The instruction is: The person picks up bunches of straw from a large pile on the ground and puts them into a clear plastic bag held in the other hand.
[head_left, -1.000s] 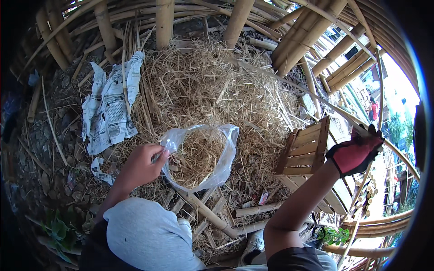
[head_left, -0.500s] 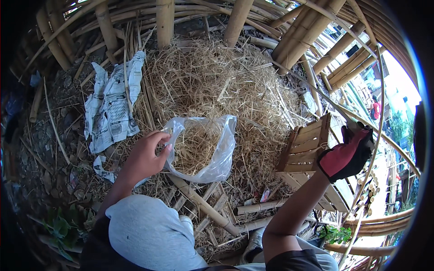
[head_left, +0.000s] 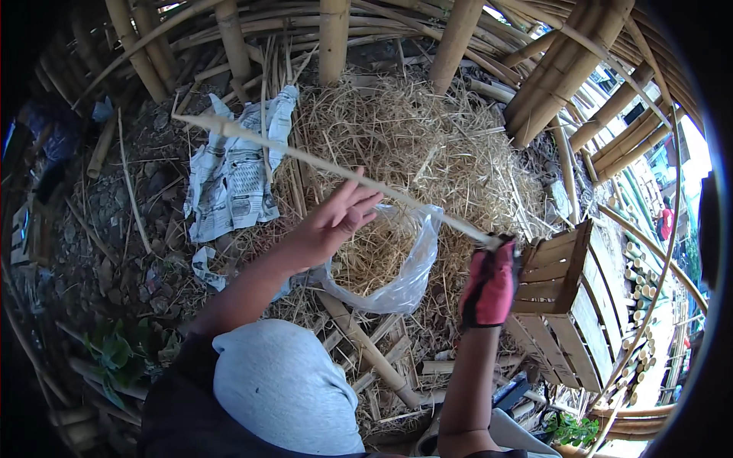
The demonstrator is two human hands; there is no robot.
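Observation:
A long, thin bamboo strip [head_left: 309, 158] slants across the view from upper left. Its lower right end is in my right hand [head_left: 491, 286], which wears a red and black glove and is closed around it. My bare left hand [head_left: 336, 221] reaches up close under the middle of the strip, fingers spread; whether they touch it I cannot tell. Beneath that hand lies a clear plastic bag [head_left: 427, 263] with its mouth wide, and dry shavings [head_left: 374, 263] show inside its rim.
A heap of shavings [head_left: 427, 137] spreads beyond the bag. Crumpled newspaper [head_left: 237, 168] lies to the left. A slatted wooden crate [head_left: 569, 313] stands at right, beside stacked bamboo poles [head_left: 641, 305]. Upright bamboo posts [head_left: 334, 42] line the far side. A leafy plant [head_left: 114, 351] grows at lower left.
My right hand has swung inward from the far right, bringing the bamboo strip across the shavings. My left hand has left the bag's rim and risen toward the strip, its fingers spreading.

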